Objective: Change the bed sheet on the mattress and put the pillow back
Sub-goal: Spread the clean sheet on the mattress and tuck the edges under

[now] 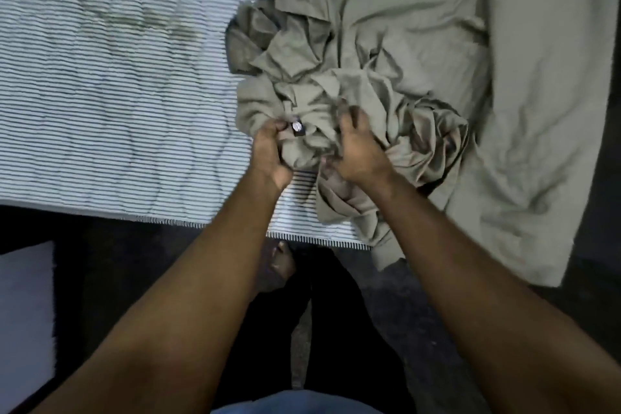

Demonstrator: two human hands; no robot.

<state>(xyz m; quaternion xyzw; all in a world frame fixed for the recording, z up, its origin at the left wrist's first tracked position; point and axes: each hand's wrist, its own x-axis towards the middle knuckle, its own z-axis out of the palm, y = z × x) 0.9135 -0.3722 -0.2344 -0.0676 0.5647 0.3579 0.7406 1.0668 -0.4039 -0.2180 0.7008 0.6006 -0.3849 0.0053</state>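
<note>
A grey-green bed sheet (pixel 396 44) lies crumpled on the right part of the striped mattress (pixel 111 104), bunched into a heap near the front edge and hanging over the right side. My left hand (pixel 272 151) is closed on a fold of the bunched sheet, beside a small dark tag with a silver spot (pixel 297 127). My right hand (pixel 356 151) grips the heap just to the right, fingers dug into the cloth. The left part of the mattress is bare. No pillow can be made out for sure.
The mattress's front edge (pixel 168 220) runs across the middle of the view, with dark floor (pixel 403 312) below it. A pale flat object (pixel 23 319) lies at the lower left. A bare foot (pixel 279 265) stands on the floor close to the mattress.
</note>
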